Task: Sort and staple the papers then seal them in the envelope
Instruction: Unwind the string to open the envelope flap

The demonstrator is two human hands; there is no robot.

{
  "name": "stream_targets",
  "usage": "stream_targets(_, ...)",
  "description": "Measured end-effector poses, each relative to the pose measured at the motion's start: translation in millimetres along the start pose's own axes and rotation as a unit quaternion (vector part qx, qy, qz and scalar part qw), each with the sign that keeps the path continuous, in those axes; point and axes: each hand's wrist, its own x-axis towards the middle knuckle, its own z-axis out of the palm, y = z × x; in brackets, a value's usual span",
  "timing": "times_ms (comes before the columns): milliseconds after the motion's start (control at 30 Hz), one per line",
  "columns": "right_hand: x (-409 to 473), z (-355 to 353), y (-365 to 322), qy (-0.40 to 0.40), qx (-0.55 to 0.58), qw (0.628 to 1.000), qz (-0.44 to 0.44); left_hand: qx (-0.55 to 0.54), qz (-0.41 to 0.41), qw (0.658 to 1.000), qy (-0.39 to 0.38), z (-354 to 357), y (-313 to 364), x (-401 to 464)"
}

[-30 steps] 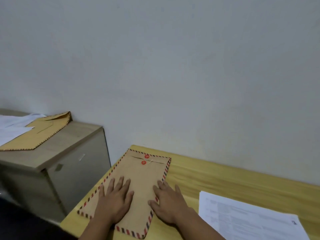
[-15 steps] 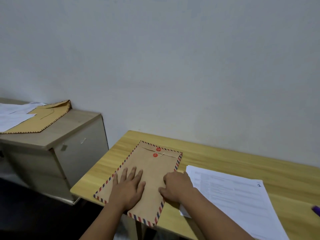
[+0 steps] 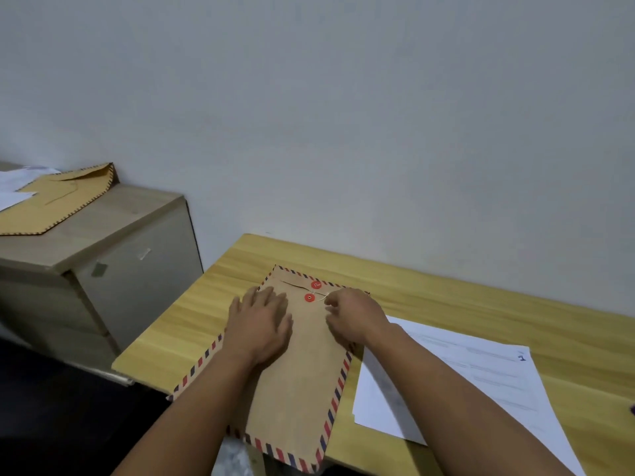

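The brown envelope (image 3: 295, 369) lay lengthways on the wooden counter (image 3: 446, 300), its near end hanging over the counter's near edge and its flap end pointing to the far wall. The left hand (image 3: 261, 324) was flat on the envelope's left half, fingers straight and spread, pressing down; I'd say it was there to pin the envelope so it wouldn't slide while the other hand worked the closure. The right hand (image 3: 357, 319) sat at the far right part of the envelope with its fingers curled, fingertips right by the thin string (image 3: 321, 296) that ran off the nearer of the two red buttons (image 3: 310, 297). It looked like a pinch on that string, though the fingertips were too small to be sure. That grip made sense for winding or unwinding the tie around the buttons.

So the task's envelope was directly under both hands, the buttons between them and a touch farther away. Just right of the envelope, touching or slipping under its right edge, lay the white papers (image 3: 457, 383), printed and flat, under the right forearm. Whether they were stapled I couldn't tell.

Off to the left stood a low cabinet (image 3: 113, 266), well apart from the counter, with a second, yellower envelope (image 3: 58, 204) and some sheets on top.
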Motion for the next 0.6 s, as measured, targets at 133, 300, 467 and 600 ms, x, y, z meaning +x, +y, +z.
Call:
stream_targets(133, 36.3, 5.6, 4.5, 0.011, -0.033, 0.999, -0.027, -0.01, 0.055, 0.998, -0.007, 9.6, -9.9, 52.7)
stream_targets(300, 68.5, 4.7, 2.0, 0.001, -0.062, 0.998, -0.007, -0.028, 0.071, 0.996, -0.05, 29.8, -10.9, 77.3)
stream_targets(467, 86.1, -8.6, -6.6, -0.027, -0.135, 0.99, -0.031, -0.042, 0.062, 0.997, -0.029, 37.9, -12.3, 77.4)
stream_targets(600, 93.6, -16.4, -16.3, -0.052, -0.165, 0.984, -0.052, -0.04, 0.061, 0.997, -0.014, 39.5, -12.7, 76.3)
